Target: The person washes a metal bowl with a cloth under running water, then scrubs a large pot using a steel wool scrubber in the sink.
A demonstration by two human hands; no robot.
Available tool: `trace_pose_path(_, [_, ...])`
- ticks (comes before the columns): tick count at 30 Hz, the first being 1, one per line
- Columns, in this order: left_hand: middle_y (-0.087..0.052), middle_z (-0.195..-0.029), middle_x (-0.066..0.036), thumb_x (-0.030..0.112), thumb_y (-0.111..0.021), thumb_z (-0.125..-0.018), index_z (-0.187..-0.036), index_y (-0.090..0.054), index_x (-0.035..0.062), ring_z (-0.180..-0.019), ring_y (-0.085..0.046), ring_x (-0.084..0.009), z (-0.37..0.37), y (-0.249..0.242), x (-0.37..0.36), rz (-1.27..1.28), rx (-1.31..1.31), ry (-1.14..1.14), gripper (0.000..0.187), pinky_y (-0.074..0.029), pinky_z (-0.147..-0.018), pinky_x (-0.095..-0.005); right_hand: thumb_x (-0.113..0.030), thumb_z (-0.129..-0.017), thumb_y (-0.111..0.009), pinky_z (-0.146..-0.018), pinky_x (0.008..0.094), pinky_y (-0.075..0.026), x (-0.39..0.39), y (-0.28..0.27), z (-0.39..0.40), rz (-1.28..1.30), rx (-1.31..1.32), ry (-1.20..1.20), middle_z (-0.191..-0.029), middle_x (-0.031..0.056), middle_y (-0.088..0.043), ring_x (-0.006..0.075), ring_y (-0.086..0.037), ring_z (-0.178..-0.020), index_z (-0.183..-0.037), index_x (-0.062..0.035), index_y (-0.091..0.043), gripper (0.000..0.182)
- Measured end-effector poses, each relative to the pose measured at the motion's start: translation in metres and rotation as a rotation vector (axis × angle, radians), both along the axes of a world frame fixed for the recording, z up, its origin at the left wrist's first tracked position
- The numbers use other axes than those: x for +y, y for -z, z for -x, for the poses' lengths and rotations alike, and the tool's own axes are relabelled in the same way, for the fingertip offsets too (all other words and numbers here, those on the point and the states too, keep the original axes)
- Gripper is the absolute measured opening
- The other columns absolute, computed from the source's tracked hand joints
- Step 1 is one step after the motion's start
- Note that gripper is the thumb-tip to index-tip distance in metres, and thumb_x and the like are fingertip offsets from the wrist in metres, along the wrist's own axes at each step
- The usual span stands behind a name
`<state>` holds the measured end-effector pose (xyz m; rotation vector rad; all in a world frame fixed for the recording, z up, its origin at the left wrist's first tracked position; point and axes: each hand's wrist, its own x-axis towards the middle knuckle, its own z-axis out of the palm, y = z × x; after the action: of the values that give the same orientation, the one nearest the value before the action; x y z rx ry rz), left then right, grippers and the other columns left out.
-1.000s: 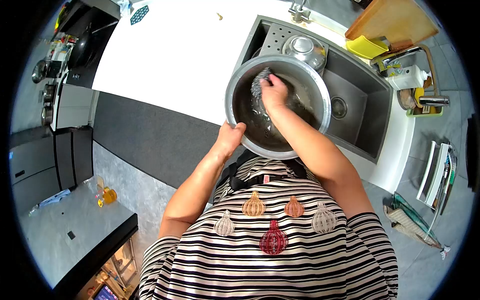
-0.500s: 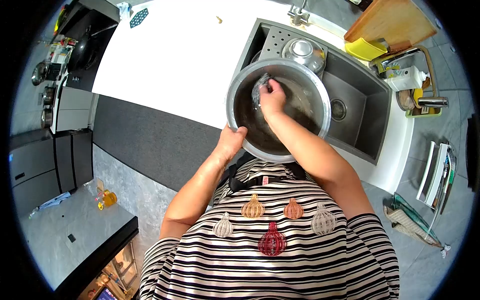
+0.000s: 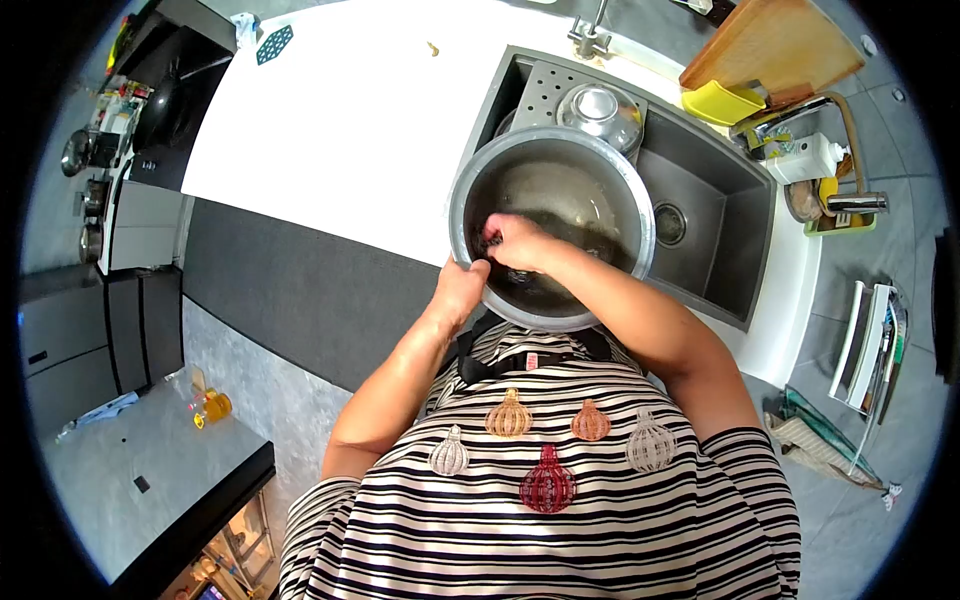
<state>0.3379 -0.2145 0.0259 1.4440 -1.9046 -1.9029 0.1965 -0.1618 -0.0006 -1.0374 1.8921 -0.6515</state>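
A large round metal basin (image 3: 575,190) rests at the left part of the dark sink, tilted a little. My left hand (image 3: 462,287) grips its near-left rim, thumb over the edge. Inside the basin, against the left inner wall, my right hand (image 3: 513,243) is closed round a steel-wool scrubber (image 3: 492,241), which is mostly hidden under the fingers. The bottom of the basin looks wet and dark near the hand.
Behind the basin a metal lid (image 3: 600,104) lies on a perforated tray (image 3: 543,92). The sink bowl (image 3: 705,215) is at the right. Beyond are a yellow container (image 3: 722,103), a wooden board (image 3: 770,50), a white bottle (image 3: 810,158) and a faucet (image 3: 857,202).
My right hand has moved with the scrubber from the far-left inside of the basin down toward the near-left wall. My left hand still holds the rim.
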Motion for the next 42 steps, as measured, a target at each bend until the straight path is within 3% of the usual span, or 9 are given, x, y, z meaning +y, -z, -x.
trace_pose_path(7, [-0.060,-0.095,-0.012,0.015,-0.052,-0.078,-0.112,-0.051,-0.0076,-0.083,-0.055,-0.0190,-0.002,0.002,-0.005,0.017,-0.017,0.069,0.040,-0.045,-0.075,-0.0305,-0.013,-0.080,-0.065,-0.069,0.0417,-0.047,-0.027,-0.005,0.047,0.392,-0.725,1.421,-0.096,0.0095,-0.055,0.0220,-0.054,-0.087,-0.103,-0.0081,-0.048,0.029])
trace_pose_path(13, [-0.060,-0.093,-0.012,0.014,-0.051,-0.078,-0.111,-0.051,-0.0076,-0.083,-0.055,-0.0187,-0.001,0.005,-0.006,0.061,-0.027,0.093,0.040,-0.046,-0.075,-0.0304,-0.013,-0.072,-0.071,-0.067,0.0317,-0.046,-0.033,0.010,0.007,0.247,-0.288,0.735,-0.078,0.0074,-0.058,0.0185,-0.054,-0.074,-0.086,-0.0035,-0.055,0.023])
trace_pose_path(19, [-0.060,-0.093,-0.013,0.014,-0.051,-0.078,-0.112,-0.051,-0.0079,-0.083,-0.055,-0.0190,-0.002,0.000,-0.005,0.041,-0.037,0.089,0.041,-0.046,-0.075,-0.0303,-0.013,-0.084,-0.059,-0.060,0.0378,-0.050,-0.028,-0.005,0.046,0.455,-0.649,1.387,-0.091,0.0079,-0.053,0.0210,-0.056,-0.079,-0.099,-0.0094,-0.045,0.021])
trace_pose_path(25, [-0.060,-0.095,-0.014,0.015,-0.051,-0.079,-0.114,-0.049,-0.0074,-0.082,-0.055,-0.0196,0.000,0.003,-0.006,0.053,0.004,0.098,0.042,-0.046,-0.075,-0.0308,-0.016,-0.079,-0.066,-0.052,0.0353,-0.050,-0.034,-0.004,0.017,0.253,-0.372,0.686,-0.084,0.0043,-0.053,0.0168,-0.054,-0.070,-0.091,-0.0082,-0.050,0.022])
trace_pose_path(29, [-0.059,-0.095,-0.013,0.015,-0.050,-0.080,-0.116,-0.048,-0.0062,-0.080,-0.055,-0.0195,-0.001,-0.001,-0.003,0.050,-0.013,0.079,0.043,-0.046,-0.073,-0.0308,-0.012,-0.080,-0.061,-0.065,0.0392,-0.051,-0.029,-0.016,0.050,0.524,-0.662,1.445,-0.075,0.0026,-0.053,0.0211,-0.054,-0.073,-0.089,-0.0103,-0.049,0.015])
trace_pose_path(31, [-0.059,-0.096,-0.013,0.015,-0.049,-0.080,-0.118,-0.047,-0.0059,-0.080,-0.054,-0.0193,-0.003,0.003,-0.001,0.027,-0.031,0.069,0.043,-0.046,-0.072,-0.0302,-0.016,-0.079,-0.062,-0.070,0.0402,-0.050,-0.019,0.005,0.054,0.445,-0.650,1.490,-0.090,0.0077,-0.057,0.0238,-0.056,-0.080,-0.093,-0.0108,-0.051,0.019])
trace_pose_path(35, [-0.058,-0.097,-0.012,0.014,-0.050,-0.080,-0.119,-0.045,-0.0055,-0.081,-0.054,-0.0184,-0.001,0.012,0.001,0.017,0.028,0.015,0.044,-0.046,-0.070,-0.0290,-0.021,-0.073,-0.066,-0.079,0.0331,-0.047,0.008,0.021,0.043,-0.262,0.363,0.369,-0.098,0.0149,-0.062,0.0269,-0.061,-0.090,-0.101,-0.0090,-0.055,0.033])
trace_pose_path(38, [-0.057,-0.111,-0.021,0.012,-0.049,-0.077,-0.127,-0.038,-0.0017,-0.103,-0.054,-0.0287,-0.001,0.010,0.001,-0.100,0.016,-0.006,0.053,-0.040,-0.091,-0.0323,-0.026,-0.073,-0.064,-0.085,0.0372,-0.045,0.008,0.011,0.032,-0.180,0.133,0.231,-0.098,0.0147,-0.061,0.0298,-0.059,-0.097,-0.099,-0.0108,-0.057,0.031])
trace_pose_path(42, [-0.056,-0.112,-0.020,0.012,-0.049,-0.077,-0.128,-0.039,-0.0015,-0.104,-0.054,-0.0281,-0.002,0.014,0.000,-0.068,0.015,0.012,0.053,-0.040,-0.091,-0.0319,-0.023,-0.074,-0.066,-0.076,0.0363,-0.047,-0.013,0.020,0.010,0.160,-0.026,0.264,-0.090,0.0147,-0.062,0.0281,-0.060,-0.085,-0.095,-0.0079,-0.057,0.027])
